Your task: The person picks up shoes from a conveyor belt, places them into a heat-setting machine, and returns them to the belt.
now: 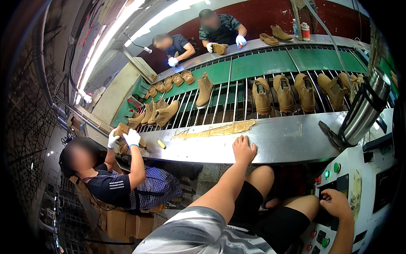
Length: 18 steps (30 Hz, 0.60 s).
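My left hand (244,149) lies on the edge of the metal counter (279,142), its fingers spread and holding nothing. Low on the right, my right hand (336,204) rests beside the white control panel (359,186), near my knee. Its fingers are loosely bent and apart, with nothing visible in them. Beyond the counter, several tan ankle boots stand on the roller rack, the closest to my left hand being a boot (262,97). Dark-handled pliers (332,135) lie at the counter's right end, next to a steel flask (368,110) with a black strap.
A co-worker in white gloves (132,138) handles a tan shoe part (122,129) at the left. Two more people sit across the green conveyor (262,63). Yellowed tape (215,130) covers part of the counter. Cardboard boxes (116,222) stand on the floor at lower left.
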Available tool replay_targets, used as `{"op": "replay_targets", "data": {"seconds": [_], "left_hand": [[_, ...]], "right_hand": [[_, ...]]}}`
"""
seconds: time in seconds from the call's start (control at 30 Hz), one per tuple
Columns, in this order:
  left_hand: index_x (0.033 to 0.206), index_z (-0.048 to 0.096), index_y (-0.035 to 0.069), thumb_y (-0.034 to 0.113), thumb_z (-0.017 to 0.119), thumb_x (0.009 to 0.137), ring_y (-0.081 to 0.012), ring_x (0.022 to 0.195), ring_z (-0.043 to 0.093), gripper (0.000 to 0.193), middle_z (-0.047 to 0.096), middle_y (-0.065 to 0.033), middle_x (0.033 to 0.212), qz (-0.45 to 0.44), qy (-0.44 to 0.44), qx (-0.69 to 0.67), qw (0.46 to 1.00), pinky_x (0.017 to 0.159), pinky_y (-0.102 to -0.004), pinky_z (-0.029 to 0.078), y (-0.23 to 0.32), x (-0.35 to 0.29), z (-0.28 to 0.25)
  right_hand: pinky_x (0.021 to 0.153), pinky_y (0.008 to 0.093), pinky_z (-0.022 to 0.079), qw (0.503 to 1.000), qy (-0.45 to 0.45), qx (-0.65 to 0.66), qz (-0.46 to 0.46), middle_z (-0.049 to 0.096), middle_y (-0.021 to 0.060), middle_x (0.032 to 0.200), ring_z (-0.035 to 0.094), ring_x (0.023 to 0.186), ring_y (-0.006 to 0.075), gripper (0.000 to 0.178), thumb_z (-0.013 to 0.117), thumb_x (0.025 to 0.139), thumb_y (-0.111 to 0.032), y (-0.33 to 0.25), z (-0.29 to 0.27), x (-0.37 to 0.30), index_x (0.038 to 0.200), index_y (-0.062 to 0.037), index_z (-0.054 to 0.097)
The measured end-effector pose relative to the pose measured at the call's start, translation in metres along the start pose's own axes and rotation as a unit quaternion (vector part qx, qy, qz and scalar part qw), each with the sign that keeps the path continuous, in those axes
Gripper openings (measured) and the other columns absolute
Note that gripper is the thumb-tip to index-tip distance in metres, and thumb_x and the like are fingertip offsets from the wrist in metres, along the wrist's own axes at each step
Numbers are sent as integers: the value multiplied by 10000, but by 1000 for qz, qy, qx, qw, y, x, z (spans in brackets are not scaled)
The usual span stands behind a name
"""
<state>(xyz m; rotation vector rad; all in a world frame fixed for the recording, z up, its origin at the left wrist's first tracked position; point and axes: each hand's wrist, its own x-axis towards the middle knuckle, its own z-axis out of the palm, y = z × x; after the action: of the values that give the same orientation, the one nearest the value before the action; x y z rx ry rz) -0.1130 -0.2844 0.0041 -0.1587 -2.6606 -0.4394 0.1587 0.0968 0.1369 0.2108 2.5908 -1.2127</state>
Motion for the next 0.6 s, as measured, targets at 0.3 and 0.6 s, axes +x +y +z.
{"op": "replay_targets", "data": {"seconds": [0.3,0.6], "left_hand": [[1149,595,-4,310,609,796,-359,1219,478,473,563,-203,1267,5,6,10,1000,1043,-480,345,-2,-2,8],[1160,611,11,303,632,794,-353,1195,501,468,579,-194,1237,7,18,17,1000,1037,-466,353,0,-4,9]], "right_hand": [[776,364,522,1000,-4,3,-3,674,145,923,654,838,281,362,727,726,-152,2,-2,0,1052,-12,656],[780,368,521,1000,-2,-8,1,678,146,927,659,843,281,366,733,722,-154,4,-3,0,1054,-18,661]]}}
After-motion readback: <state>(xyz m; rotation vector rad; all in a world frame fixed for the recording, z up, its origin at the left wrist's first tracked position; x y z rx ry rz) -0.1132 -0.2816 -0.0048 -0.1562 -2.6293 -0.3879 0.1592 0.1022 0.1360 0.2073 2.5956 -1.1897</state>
